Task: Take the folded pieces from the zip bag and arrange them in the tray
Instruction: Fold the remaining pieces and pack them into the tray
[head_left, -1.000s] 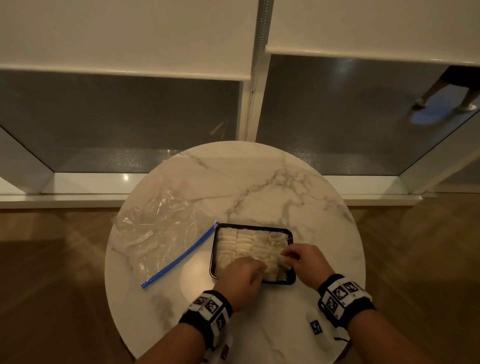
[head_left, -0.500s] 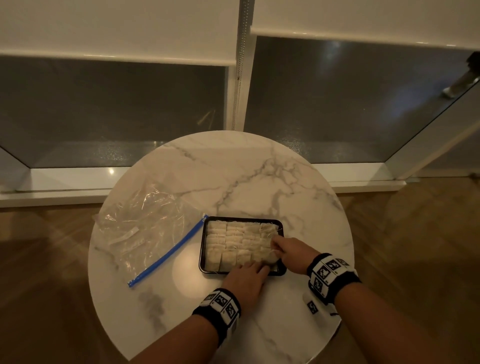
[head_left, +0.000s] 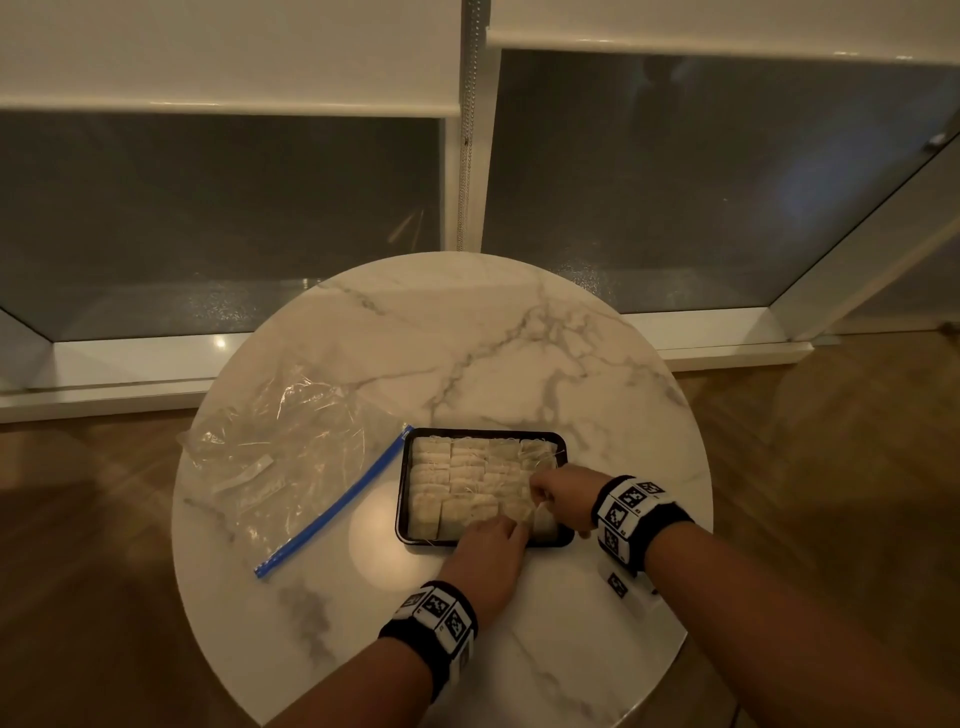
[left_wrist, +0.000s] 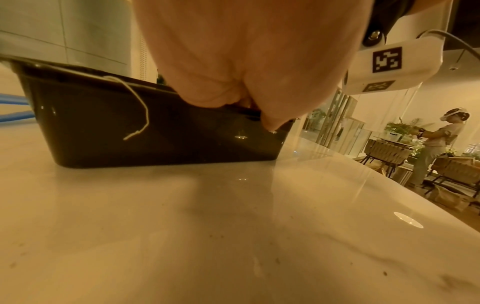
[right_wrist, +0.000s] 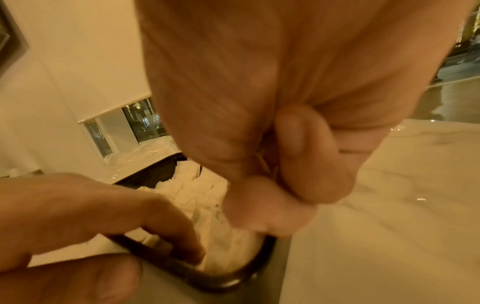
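Note:
A black tray (head_left: 403, 493) sits on the round marble table and is packed with rows of cream folded pieces (head_left: 457, 478). My left hand (head_left: 488, 551) is at the tray's near rim, fingers hooked inside and thumb against the outer wall (left_wrist: 155, 127). My right hand (head_left: 561, 493) is curled over the tray's right side, its fingertips pinching a folded piece (right_wrist: 228, 236) at the near right corner. The clear zip bag (head_left: 280, 457) with a blue zip strip (head_left: 332, 509) lies flat left of the tray; a few pale pieces show inside it.
The marble table (head_left: 467, 338) is small, with its edge close behind my wrists and wooden floor all round. A window wall stands beyond the far edge. A loose white thread (left_wrist: 137, 107) hangs over the tray's wall. A person (left_wrist: 428, 148) stands far off.
My left hand has drawn back from on top of the pieces to the tray's near rim. The right hand has stayed at the tray's right side, working on the pieces.

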